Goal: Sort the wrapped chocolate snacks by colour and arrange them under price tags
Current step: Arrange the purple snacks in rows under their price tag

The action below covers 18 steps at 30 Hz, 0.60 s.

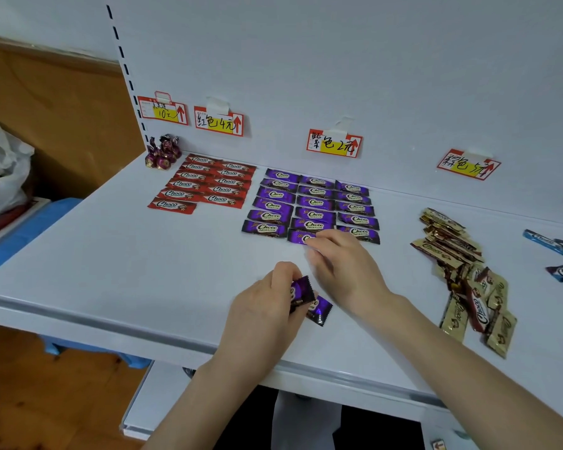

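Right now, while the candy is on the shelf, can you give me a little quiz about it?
1. True or false: the brown snacks lie in tidy rows.
2. What colour are the held snacks that the left hand grips? A red, B purple, C blue.
3. Fill in: the purple grid has ___ columns.

Key: 1 false, they lie in a loose pile. 2 B. 3 three.

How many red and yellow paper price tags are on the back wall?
4 price tags: above the wrapped candies, red bars, purple bars, brown-gold bars; a fifth may be cropped at right.
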Tool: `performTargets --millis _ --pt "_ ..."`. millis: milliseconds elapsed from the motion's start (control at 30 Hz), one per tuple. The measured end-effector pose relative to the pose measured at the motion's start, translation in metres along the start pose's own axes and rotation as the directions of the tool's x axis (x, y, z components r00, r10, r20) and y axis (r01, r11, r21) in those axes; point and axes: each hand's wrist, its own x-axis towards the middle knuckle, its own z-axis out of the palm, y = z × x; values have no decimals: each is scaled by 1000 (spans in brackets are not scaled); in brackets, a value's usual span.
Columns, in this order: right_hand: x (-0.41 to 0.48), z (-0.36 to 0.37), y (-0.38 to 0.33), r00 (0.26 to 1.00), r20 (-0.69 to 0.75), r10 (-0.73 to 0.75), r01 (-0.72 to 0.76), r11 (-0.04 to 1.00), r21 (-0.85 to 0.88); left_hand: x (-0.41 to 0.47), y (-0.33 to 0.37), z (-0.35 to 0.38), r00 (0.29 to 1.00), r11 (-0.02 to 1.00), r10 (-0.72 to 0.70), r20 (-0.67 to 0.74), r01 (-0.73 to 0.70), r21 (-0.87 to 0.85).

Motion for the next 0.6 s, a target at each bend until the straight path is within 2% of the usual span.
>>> performTargets --millis 100,200,300,433,600 --pt "1 -1 1 998 30 48 -49 998 47 4 3 -5 982 972 -180 66 187 -142" --pt "-1 -6 1 999 25 26 -28 995 100 5 0 -8 942 870 -322 94 334 -362" --pt "-2 -9 1 999 44 -18 15 997 77 6 -2 -14 916 786 -398 51 370 -495" --pt "-2 -8 0 1000 24 -19 17 997 74 5 -1 -18 875 714 -482 47 423 -558" --pt "-2 -11 -1 1000 8 -29 28 996 89 8 4 -23 826 563 -550 125 477 -675"
